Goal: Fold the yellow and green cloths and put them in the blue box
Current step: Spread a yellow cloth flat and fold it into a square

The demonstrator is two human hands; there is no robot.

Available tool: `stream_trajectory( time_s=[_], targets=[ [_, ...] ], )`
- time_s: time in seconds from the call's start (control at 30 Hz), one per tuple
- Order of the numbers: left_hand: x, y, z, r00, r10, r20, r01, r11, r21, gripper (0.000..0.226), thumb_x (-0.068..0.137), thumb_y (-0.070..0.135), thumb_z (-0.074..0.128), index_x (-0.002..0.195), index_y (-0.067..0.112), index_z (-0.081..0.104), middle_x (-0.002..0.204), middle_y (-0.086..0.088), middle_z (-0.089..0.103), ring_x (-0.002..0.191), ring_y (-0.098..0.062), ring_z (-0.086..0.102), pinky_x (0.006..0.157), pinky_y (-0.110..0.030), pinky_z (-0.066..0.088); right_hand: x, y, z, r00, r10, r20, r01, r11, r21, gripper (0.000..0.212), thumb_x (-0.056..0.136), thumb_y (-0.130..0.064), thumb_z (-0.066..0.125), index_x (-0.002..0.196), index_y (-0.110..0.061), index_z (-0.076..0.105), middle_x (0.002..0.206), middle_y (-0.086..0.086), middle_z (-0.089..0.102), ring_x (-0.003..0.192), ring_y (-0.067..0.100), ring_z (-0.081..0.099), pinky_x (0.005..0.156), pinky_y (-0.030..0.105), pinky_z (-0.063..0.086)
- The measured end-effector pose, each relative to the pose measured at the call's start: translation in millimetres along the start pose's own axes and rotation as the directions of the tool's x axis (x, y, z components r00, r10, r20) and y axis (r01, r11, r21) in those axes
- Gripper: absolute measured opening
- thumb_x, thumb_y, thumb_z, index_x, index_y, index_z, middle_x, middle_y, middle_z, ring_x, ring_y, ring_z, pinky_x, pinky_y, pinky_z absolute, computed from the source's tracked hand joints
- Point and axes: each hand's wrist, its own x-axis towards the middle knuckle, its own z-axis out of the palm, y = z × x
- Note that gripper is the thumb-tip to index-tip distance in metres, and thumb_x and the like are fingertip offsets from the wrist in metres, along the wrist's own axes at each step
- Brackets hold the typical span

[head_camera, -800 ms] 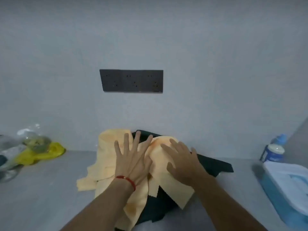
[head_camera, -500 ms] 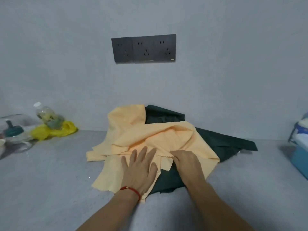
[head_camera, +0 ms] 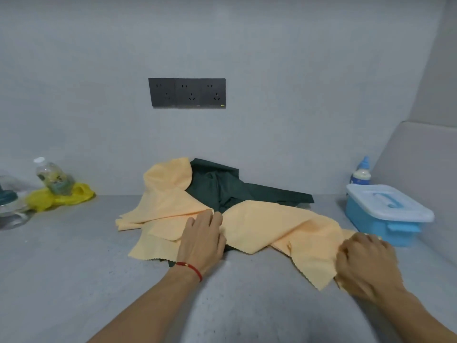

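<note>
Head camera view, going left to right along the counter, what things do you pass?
Clear container with teal top → plastic bottle on yellow bag → yellow cloth → left hand → right hand → blue box.

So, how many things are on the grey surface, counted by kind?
Cloths: 2, the pale yellow cloth and the dark green cloth
Boxes: 1, the blue plastic box with a white lid
Bottles: 2, the clear plastic bottle and the small blue-capped bottle
Bags: 1, the yellow plastic bag
Total: 6
</note>
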Motion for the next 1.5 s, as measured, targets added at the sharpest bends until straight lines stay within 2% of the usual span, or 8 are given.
stream_trajectory(
  time_s=[0.1,0.17,0.27,0.43,0.73,1.27,1.37,1.5],
  targets=[
    [-1.3,9.8,10.5,0.98,-0.192,0.059,0.192,0.981,0.007,0.027,0.094,0.029,0.043,0.12,0.025,0.049,0.124,0.003,0.047,0.109,-0.021,0.046,0.085,-0.039,0.037,0.2,-36.5,-11.1,0.997,-0.025,-0.068,0.045,0.954,0.296,0.033,0.095,-0.044,0.043,0.123,-0.029,0.053,0.133,0.004,0.051,0.117,0.022,0.047,0.106,0.05,0.039],
    [4.2,15.9,19.5,0.962,-0.241,0.131,0.248,0.968,-0.038,0.033,0.099,0.031,0.037,0.131,0.03,0.045,0.142,0.005,0.04,0.127,-0.02,0.038,0.097,-0.044,0.034,9.4,-76.2,-11.0,0.977,-0.155,0.145,0.094,0.928,0.361,0.059,0.1,-0.057,0.035,0.155,-0.041,0.023,0.167,0.007,0.015,0.151,0.034,0.017,0.118,0.065,0.015],
    [17.5,15.3,33.9,0.95,-0.188,0.249,0.207,0.977,-0.054,0.041,0.103,0.039,0.026,0.143,0.041,0.035,0.158,0.006,0.026,0.145,-0.022,0.018,0.113,-0.061,0.019,13.0,-102.6,12.0,0.878,-0.177,0.445,0.036,0.951,0.307,0.066,0.097,-0.076,0.019,0.157,-0.055,0.002,0.17,0.0,-0.017,0.153,0.042,-0.018,0.112,0.076,-0.007],
    [73.7,7.6,76.7,0.879,-0.166,0.446,0.244,0.962,-0.122,0.049,0.101,0.058,0.009,0.15,0.063,0.008,0.169,0.015,-0.003,0.155,-0.027,-0.015,0.11,-0.077,-0.01,9.6,-85.0,51.3,0.887,0.223,0.405,-0.288,0.952,0.106,0.056,0.101,-0.061,0.014,0.155,-0.048,0.017,0.169,0.009,0.008,0.151,0.05,0.003,0.113,0.077,0.005],
    [108.5,-40.4,126.4,0.785,-0.155,0.6,0.15,0.987,0.059,0.051,0.098,0.068,0.004,0.149,0.065,0.01,0.167,0.023,0.001,0.155,-0.029,-0.013,0.103,-0.082,-0.011,34.7,-80.4,72.7,0.861,0.311,0.401,-0.37,0.926,0.077,0.057,0.098,-0.057,0.013,0.155,-0.049,0.013,0.168,0.008,0.007,0.149,0.048,0.001,0.114,0.074,0.005],
    [-7.0,-238.9,14.7,0.681,-0.578,0.45,0.281,0.773,0.568,0.051,0.108,0.037,0.024,0.157,0.048,0.016,0.17,0.003,-0.003,0.156,-0.03,-0.01,0.111,-0.076,-0.003,-26.4,-196.8,35.2,0.892,-0.158,0.424,0.042,0.962,0.269,0.058,0.101,-0.061,0.024,0.157,-0.051,0.015,0.17,0.003,0.003,0.152,0.044,-0.003,0.117,0.068,0.0],
    [-27.6,-187.4,7.7,0.799,-0.548,0.246,0.424,0.805,0.415,0.053,0.099,0.03,0.046,0.151,0.035,0.038,0.165,-0.003,0.02,0.154,-0.027,0.009,0.119,-0.066,0.008,-34.2,-203.6,25.1,0.855,-0.216,0.471,0.062,0.945,0.32,0.058,0.101,-0.062,0.022,0.157,-0.049,0.017,0.17,0.004,0.002,0.154,0.041,-0.005,0.118,0.068,-0.002],
    [-33.9,-100.3,8.0,0.93,-0.333,0.155,0.358,0.917,-0.179,0.044,0.105,0.027,0.038,0.148,0.026,0.047,0.16,0.001,0.034,0.151,-0.019,0.023,0.124,-0.053,0.014,-45.5,-205.5,8.8,0.815,-0.291,0.501,0.107,0.926,0.363,0.06,0.101,-0.065,0.021,0.158,-0.046,0.019,0.17,0.001,0.008,0.155,0.036,0.001,0.119,0.065,0.002]
  ],
)
